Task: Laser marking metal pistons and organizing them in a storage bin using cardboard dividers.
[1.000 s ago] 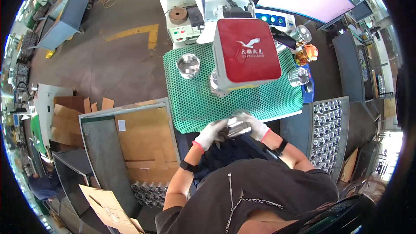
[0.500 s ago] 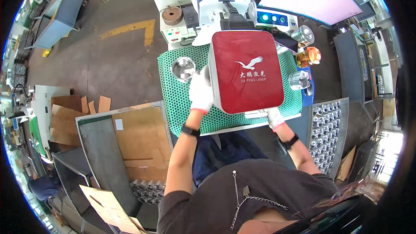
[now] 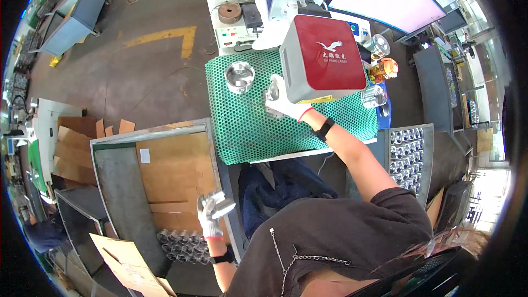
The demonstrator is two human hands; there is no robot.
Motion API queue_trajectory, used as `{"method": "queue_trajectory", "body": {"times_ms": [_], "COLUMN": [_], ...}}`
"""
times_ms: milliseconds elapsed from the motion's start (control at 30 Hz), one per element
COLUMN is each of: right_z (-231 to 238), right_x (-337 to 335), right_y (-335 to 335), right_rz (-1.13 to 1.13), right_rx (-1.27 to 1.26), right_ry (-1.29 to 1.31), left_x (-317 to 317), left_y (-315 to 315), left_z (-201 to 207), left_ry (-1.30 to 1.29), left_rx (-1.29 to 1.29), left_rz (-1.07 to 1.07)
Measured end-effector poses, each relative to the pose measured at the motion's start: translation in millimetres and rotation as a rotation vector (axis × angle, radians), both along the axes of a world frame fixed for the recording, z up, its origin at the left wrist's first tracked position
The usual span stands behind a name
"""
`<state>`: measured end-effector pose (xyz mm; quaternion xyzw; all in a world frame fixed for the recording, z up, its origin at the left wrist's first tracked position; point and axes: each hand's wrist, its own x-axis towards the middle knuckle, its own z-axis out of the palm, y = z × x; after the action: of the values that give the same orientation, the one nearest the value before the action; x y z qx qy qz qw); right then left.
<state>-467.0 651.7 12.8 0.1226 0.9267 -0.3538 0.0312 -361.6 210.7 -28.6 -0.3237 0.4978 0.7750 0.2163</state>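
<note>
Left hand (image 3: 210,213) is down over the bin (image 3: 104,187), fingers clamped round a shiny metal cup (image 3: 222,207), with a cluster of like cups (image 3: 181,243) just below the fingers on the bin floor. Right hand (image 3: 283,100) is up on the green mat (image 3: 247,126), fingers wrapped on another cup (image 3: 273,92) tucked right under the red laser head (image 3: 324,58); a third cup (image 3: 240,75) sits just left of those fingers. To my eye, doing this well means seating the piece flat and square beneath the head, then lowering the other one gently among its fellows so nothing dents or topples.
</note>
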Motion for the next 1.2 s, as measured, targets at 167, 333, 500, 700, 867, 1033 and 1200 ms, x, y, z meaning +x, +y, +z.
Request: {"method": "queue_trajectory", "body": {"times_ms": [167,333,500,700,867,1033,1200], "right_z": [9.6,-27.2,34.7,37.4,21.3,33.5,14.7], "right_x": [-1.6,-5.9,2.1,95.5,165.9,189.6,172.1], "right_y": [-0.4,-9.5,-31.4,-62.8,-68.0,-86.2,-114.8], "right_rz": [0.089,-0.076,-0.152,-0.011,0.022,0.049,-0.182], "right_rx": [-0.094,0.128,0.069,0.459,-0.068,-1.133,-1.139], "right_ry": [0.019,0.116,0.007,0.358,-0.126,-0.429,-0.768], "left_x": [51.5,54.2,6.2,-13.0,3.2,20.0,21.2], "left_y": [-38.8,-37.3,9.8,56.7,89.9,117.3,128.8], "left_z": [12.0,23.0,24.3,49.6,51.8,44.5,44.1], "left_ry": [-0.007,-0.031,-0.053,0.026,-0.024,-0.178,-0.243], "left_rx": [-0.132,-0.012,0.257,0.476,0.544,0.718,0.754], "left_rz": [0.033,-0.005,-0.111,-0.171,-0.169,-0.228,-0.362]}}
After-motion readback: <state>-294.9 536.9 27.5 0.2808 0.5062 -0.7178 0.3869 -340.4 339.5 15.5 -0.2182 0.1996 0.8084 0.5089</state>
